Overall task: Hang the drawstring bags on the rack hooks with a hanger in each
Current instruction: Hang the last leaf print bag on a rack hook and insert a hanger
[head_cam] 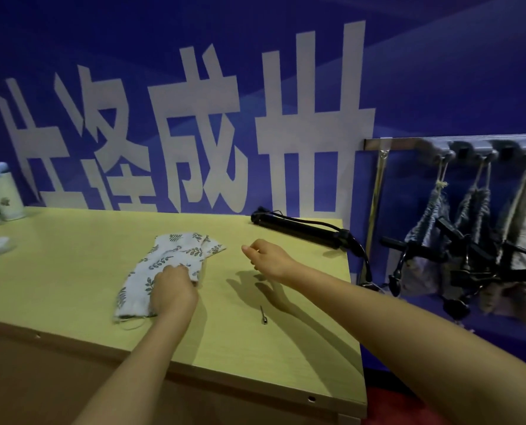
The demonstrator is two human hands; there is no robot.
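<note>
Several bags (433,240) with hangers (458,237) already hang on the rack (409,144). My left hand (172,289) pinches the leaf-print bag (169,259) on the worktop (71,256); my right hand (264,256) hovers loosely curled, holding nothing visible.

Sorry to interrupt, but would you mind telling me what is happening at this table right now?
A person is working on a leaf-print drawstring bag lying on the table. The left hand grips the bag's fabric, while the right hand hovers beside it with fingers pinched. Several bags holding black hangers already hang from the rack hooks on the right.
</note>
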